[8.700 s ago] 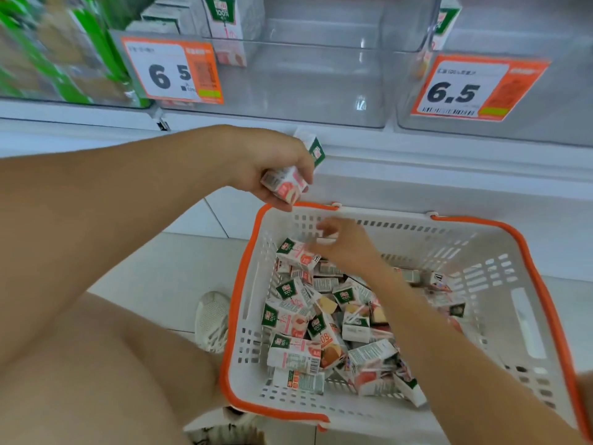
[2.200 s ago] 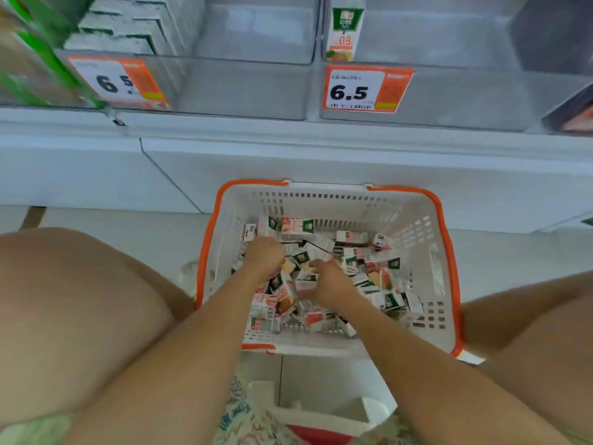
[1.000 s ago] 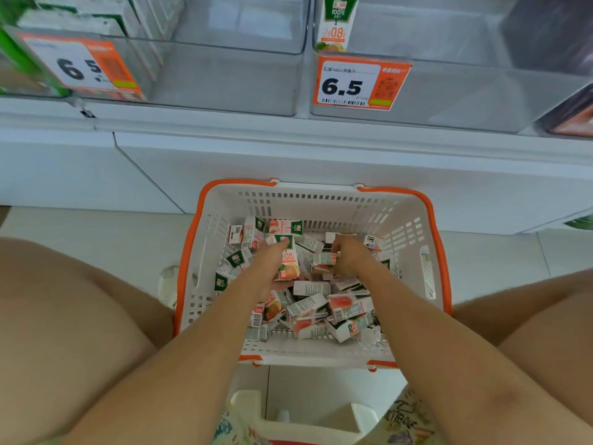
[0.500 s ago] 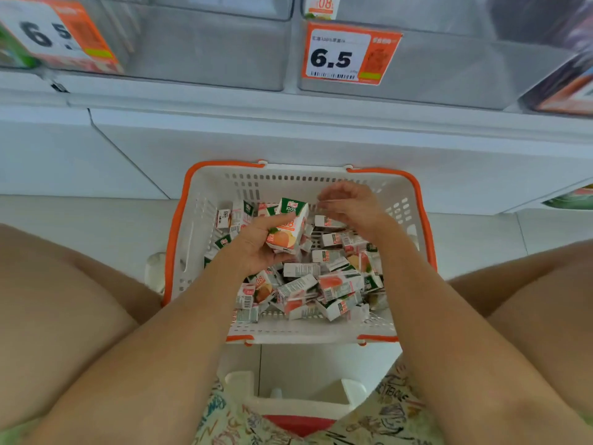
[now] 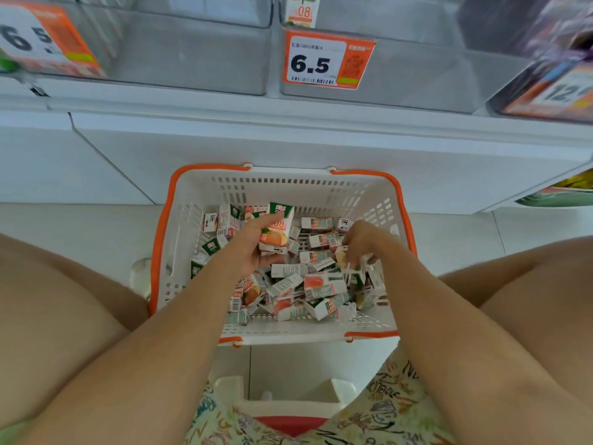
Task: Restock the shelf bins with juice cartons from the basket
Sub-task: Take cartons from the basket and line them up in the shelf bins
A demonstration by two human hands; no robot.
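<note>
A white basket with an orange rim (image 5: 369, 191) sits on the floor between my knees, holding several small juice cartons (image 5: 321, 285) in a loose heap. My left hand (image 5: 247, 247) grips an upright carton with a green top and an orange picture (image 5: 279, 224) just above the heap. My right hand (image 5: 361, 242) reaches down into the right side of the heap, fingers curled among the cartons; whether it holds one I cannot tell. Above stand clear shelf bins (image 5: 192, 56), and one carton (image 5: 303, 9) stands in the bin behind the 6.5 price tag (image 5: 327, 59).
The white shelf front (image 5: 288, 136) runs across just beyond the basket. Another price tag (image 5: 41, 40) hangs at the upper left and dark packaged goods (image 5: 552, 75) at the upper right. A white stool edge (image 5: 288, 403) shows below me. Pale floor tiles flank the basket.
My left hand has lifted an orange-picture carton out of the heap and holds it higher. My right hand has dropped from the basket's far side down into the cartons on the right.
</note>
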